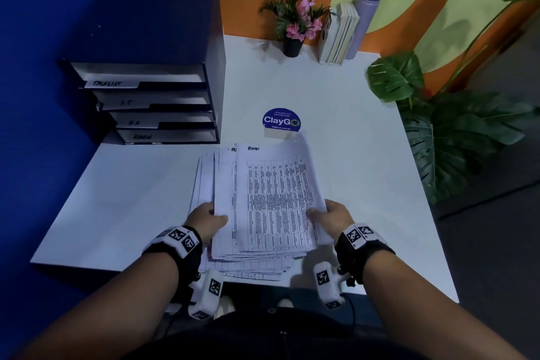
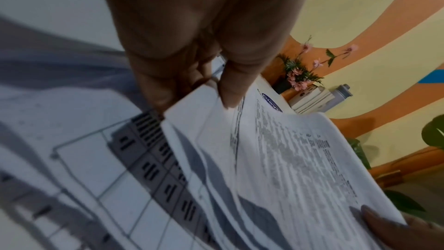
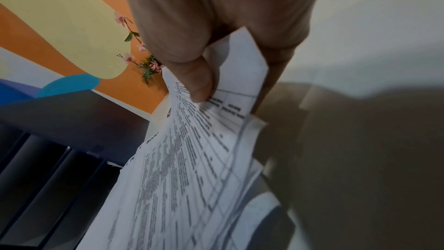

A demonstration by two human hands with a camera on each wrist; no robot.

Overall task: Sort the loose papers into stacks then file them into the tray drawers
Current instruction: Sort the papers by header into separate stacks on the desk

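A loose stack of printed papers [image 1: 268,202] lies near the front edge of the white table [image 1: 365,155]. The top sheet, headed ADMIN, shows a table of small text. My left hand [image 1: 211,218] pinches several sheets [image 2: 216,140] at their lower left edge, thumb on top. My right hand [image 1: 330,213] pinches the top sheets [image 3: 204,149] at their lower right, thumb over the print. The pinched sheets are lifted off the lower papers [image 1: 251,269], which fan out beneath. The dark tray drawers [image 1: 163,105] stand at the back left, labelled TASKLIST, IT, HR and ADMIN.
A round blue ClayGo sticker [image 1: 281,120] lies just beyond the papers. At the back stand a potted pink flower [image 1: 295,26], several books [image 1: 340,33] and a lilac bottle [image 1: 363,17]. A large leafy plant [image 1: 438,131] crowds the table's right edge.
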